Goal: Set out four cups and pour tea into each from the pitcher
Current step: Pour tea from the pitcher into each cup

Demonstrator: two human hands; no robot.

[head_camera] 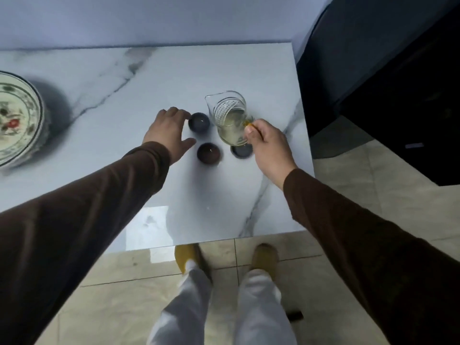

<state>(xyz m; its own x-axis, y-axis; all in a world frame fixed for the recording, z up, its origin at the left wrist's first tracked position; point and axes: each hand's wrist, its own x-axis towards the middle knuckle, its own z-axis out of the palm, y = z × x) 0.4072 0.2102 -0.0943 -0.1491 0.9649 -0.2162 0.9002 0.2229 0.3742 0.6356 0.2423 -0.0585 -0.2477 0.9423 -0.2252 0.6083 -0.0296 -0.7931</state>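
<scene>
Cup (241,151) half hidden under pitcher (230,118)

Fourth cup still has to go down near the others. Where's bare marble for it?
Bare marble lies near the front edge of the table, below the brown cup, and between the left hand and the patterned bowl. Around the pitcher it's crowded.

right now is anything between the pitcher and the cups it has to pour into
Nothing visible. The right hand holds the glass pitcher by its handle, right beside the three cups in view: one by the left hand, one in front, and one partly hidden under the pitcher.
</scene>
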